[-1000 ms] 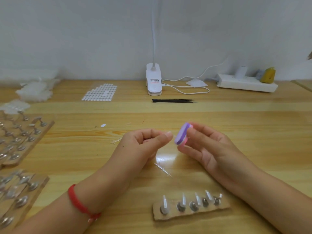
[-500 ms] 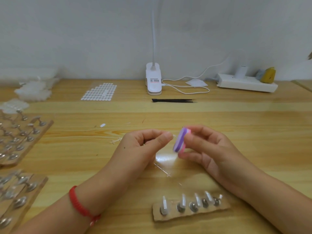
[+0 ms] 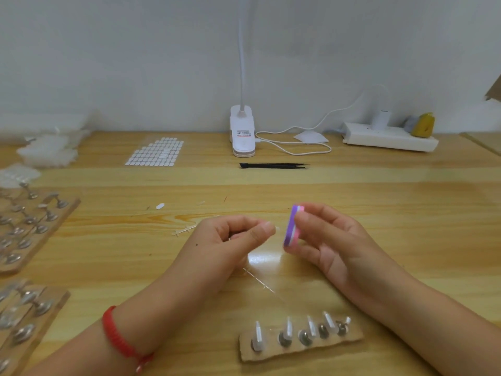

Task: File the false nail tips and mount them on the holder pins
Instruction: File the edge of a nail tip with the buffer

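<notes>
Purple-and-pink file block [image 3: 292, 227] was the thing that moved. Over the last second you dipped it, brought it part way back up, and it went from leaning to nearly upright, just beside your left thumb tip. Your left hand [image 3: 230, 241] barely shifted. I read that as short filing strokes, so you were mid-file on one tip and hadn't started mounting it.

Your right hand [image 3: 333, 242] pinched the block between thumb and curled fingertips. Your left hand was curled tight, thumb pressed to forefinger, pinching the false nail tip [image 3: 276, 228]. Only a faint clear sliver showed past the thumb, pointing at the block. I couldn't tell if tip and block were touching.

The cardboard holder strip [image 3: 271, 354] lay near you, below both hands, with five pins. Clear mounted tips [image 3: 257, 335] stood on them, though the far right one was small and hard to make out. The strip looked full or nearly so. My guess is the tip in hand goes on another holder.

Hard to see:
- The tip's shape and the edge being filed were hidden by your thumb.
- A clear sprue [image 3: 259, 279] on the table [image 3: 379, 213] between your wrists nearly vanished in the glare.
- The pin boards [image 3: 58, 217] at left were cut off by the frame edge and their contents were blurry.
- The lamp [image 3: 242, 130] lost its head to the top edge.
</notes>
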Motion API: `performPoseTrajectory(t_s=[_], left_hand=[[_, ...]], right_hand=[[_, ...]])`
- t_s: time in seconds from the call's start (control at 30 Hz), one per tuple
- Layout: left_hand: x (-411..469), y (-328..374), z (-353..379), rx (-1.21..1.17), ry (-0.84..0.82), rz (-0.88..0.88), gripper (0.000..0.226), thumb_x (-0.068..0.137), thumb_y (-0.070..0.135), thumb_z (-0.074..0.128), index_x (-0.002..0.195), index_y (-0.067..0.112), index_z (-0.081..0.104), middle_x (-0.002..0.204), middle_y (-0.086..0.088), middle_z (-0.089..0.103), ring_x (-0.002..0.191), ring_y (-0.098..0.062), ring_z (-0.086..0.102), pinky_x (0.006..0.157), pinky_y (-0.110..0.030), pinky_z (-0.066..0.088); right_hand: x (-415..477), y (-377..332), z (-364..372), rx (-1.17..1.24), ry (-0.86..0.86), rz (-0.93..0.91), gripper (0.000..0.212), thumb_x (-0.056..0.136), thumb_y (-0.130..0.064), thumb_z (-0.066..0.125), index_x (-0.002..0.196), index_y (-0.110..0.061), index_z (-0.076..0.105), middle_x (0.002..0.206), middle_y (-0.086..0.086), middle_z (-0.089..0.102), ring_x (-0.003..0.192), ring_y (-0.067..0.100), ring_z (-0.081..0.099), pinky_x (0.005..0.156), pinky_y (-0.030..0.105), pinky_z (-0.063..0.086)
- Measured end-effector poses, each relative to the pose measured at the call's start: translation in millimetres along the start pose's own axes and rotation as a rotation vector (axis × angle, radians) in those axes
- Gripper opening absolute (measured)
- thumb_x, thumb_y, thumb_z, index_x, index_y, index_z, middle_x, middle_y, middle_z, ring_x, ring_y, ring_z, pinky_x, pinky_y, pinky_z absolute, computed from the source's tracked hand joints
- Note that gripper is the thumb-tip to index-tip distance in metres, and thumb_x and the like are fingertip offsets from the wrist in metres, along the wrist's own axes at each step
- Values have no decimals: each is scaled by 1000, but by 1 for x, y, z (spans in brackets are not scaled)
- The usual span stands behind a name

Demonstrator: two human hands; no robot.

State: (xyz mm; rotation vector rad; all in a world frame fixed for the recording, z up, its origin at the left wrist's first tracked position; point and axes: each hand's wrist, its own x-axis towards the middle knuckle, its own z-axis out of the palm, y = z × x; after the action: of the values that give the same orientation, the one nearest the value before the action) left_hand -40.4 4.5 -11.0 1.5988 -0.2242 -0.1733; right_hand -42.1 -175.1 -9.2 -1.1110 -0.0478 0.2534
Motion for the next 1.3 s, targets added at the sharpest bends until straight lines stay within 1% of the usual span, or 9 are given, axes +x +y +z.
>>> performPoseTrajectory(t_s=[0.1, 0.23, 0.33, 0.47, 0.6, 0.7, 0.9, 1.07, 1.3], left_hand=[[0, 1, -1, 7, 3, 2, 32, 68, 48, 65, 84, 23, 77, 55, -2, 32, 44, -7, 27, 43, -11, 28], [0, 2, 1, -8, -18, -10, 24, 69, 42, 67, 79, 23, 76, 57, -6, 26, 42, -6, 26, 42, -10, 26], [0, 0, 0, 8, 1, -4, 29, 71, 42, 66, 83, 19, 76, 55, 0, 31, 41, -4, 27, 42, -11, 28], [-1, 1, 1, 0, 7, -10, 27, 69, 44, 67, 79, 22, 76, 56, 2, 28, 44, -6, 26, 43, -10, 27], [0, -1, 0, 5, 9, 4, 30, 71, 46, 65, 84, 21, 77, 57, -4, 36, 42, -5, 29, 42, -10, 30], [2, -1, -1, -78, 44, -46, 32, 67, 47, 67, 85, 22, 77, 54, -3, 31, 44, -10, 24, 40, -11, 31], [1, 0, 0, -44, 56, -18, 29, 68, 49, 65, 83, 26, 76, 47, 6, 27, 42, -7, 23, 40, -10, 28], [-3, 0, 3, 36, 33, 48, 28, 74, 45, 63, 86, 24, 77, 52, 4, 23, 41, -4, 24, 42, -8, 27], [-2, 0, 3, 24, -7, 24, 25, 74, 42, 64, 82, 22, 76, 53, 6, 24, 43, -5, 24, 43, -11, 25]], right_hand=[[-1, 3, 5, -97, -55, -5, 18, 64, -8, 82, 79, -16, 77, 75, 4, 70, 67, 14, 69, 61, 23, 56], [1, 0, -1, 47, 35, -6, 20, 68, -11, 75, 88, -11, 74, 79, 8, 69, 71, 16, 70, 64, 26, 57], [-1, 1, 2, -82, -48, -3, 20, 64, -11, 81, 83, -15, 77, 77, 5, 71, 68, 14, 70, 61, 23, 56], [1, 0, -2, 15, 40, -17, 26, 65, -12, 76, 90, -9, 73, 78, 8, 70, 71, 17, 70, 64, 25, 57], [-5, 4, 6, -221, -56, -14, 21, 60, -7, 85, 78, -14, 76, 82, 8, 73, 72, 16, 71, 63, 23, 56], [-3, 2, 3, -62, 55, -31, 16, 58, -11, 83, 68, -12, 70, 77, 7, 68, 68, 15, 69, 64, 25, 57], [-1, 3, 2, -102, 38, 3, 40, 64, -14, 80, 104, -15, 76, 101, 10, 74, 88, 20, 72, 83, 34, 58], [-2, 1, 4, -159, -6, -10, 39, 62, -23, 77, 101, -20, 77, 98, 9, 74, 83, 15, 71, 69, 25, 57], [-1, 1, 3, -53, 57, -18, 36, 59, -17, 77, 94, -9, 78, 93, 13, 74, 81, 18, 72, 66, 23, 57]])
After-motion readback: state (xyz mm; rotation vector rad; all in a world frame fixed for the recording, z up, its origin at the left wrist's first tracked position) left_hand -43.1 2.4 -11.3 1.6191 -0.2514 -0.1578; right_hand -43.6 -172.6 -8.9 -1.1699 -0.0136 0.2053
